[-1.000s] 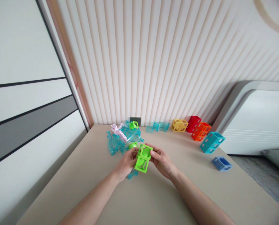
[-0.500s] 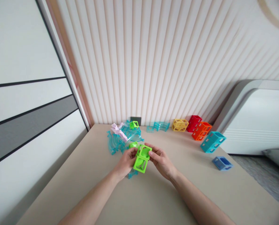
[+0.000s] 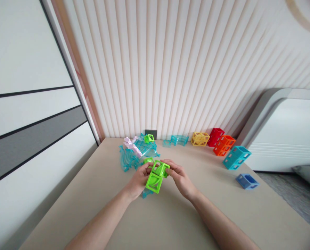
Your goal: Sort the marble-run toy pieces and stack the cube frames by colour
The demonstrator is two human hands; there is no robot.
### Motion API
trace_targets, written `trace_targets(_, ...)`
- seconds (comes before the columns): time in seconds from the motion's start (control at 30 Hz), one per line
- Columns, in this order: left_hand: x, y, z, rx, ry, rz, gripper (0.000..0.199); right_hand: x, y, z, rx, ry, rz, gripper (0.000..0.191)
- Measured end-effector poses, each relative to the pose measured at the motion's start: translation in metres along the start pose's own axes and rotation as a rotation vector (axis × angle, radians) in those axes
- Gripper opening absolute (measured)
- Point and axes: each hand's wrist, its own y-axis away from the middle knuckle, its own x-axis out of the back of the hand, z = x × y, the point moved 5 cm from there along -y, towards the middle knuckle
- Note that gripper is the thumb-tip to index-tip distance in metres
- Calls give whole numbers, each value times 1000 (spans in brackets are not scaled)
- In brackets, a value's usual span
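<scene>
Both of my hands hold a pair of joined green cube blocks (image 3: 154,183) with open window-like faces, above the table. My left hand (image 3: 138,180) is closed on their left side, and my right hand (image 3: 179,180) grips the upper cube from the right. Just behind my left fingers another green piece (image 3: 148,160) shows in part; whether it touches the held blocks I cannot tell. Under my left hand a translucent teal piece (image 3: 146,193) pokes out, mostly hidden.
Translucent teal track pieces (image 3: 129,159), pale pink pieces (image 3: 132,146) and a green cube (image 3: 149,138) lie behind. More teal track (image 3: 179,140) rests by the wall. Rightward stand yellow (image 3: 200,138), red (image 3: 215,136), orange (image 3: 224,145), teal (image 3: 236,157) and blue (image 3: 247,181) blocks.
The green cubes have turned in my hands: the lower one has swung slightly left, and the upper one now shows more of its right side.
</scene>
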Motion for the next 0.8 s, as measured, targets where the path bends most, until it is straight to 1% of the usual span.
trace_targets(0.13,0,0,-4,46,37,22,75,-1,-1,5,-42,-137,37,26)
trace_targets(0.2,-3,0,-7,81,20,8,86,-2,-1,7,-58,-213,66,26)
trace_targets(0.27,-6,1,-10,114,-7,-12,92,-4,0,7,-72,-286,85,26)
trace_targets(0.33,-7,1,-13,130,-33,-28,87,-6,1,6,-82,-351,88,27)
trace_targets(0.47,-3,1,-15,114,-73,-49,63,-8,2,4,-114,-460,78,30)
trace_targets(0.6,0,2,-11,86,-75,-55,56,-6,1,7,-150,-545,108,33)
trace_targets(0.7,-2,2,-8,64,-47,-60,49,-9,2,9,-160,-551,49,32)
trace_targets(0.8,-7,3,-5,54,-43,-90,47,-17,5,10,-176,-543,-30,30)
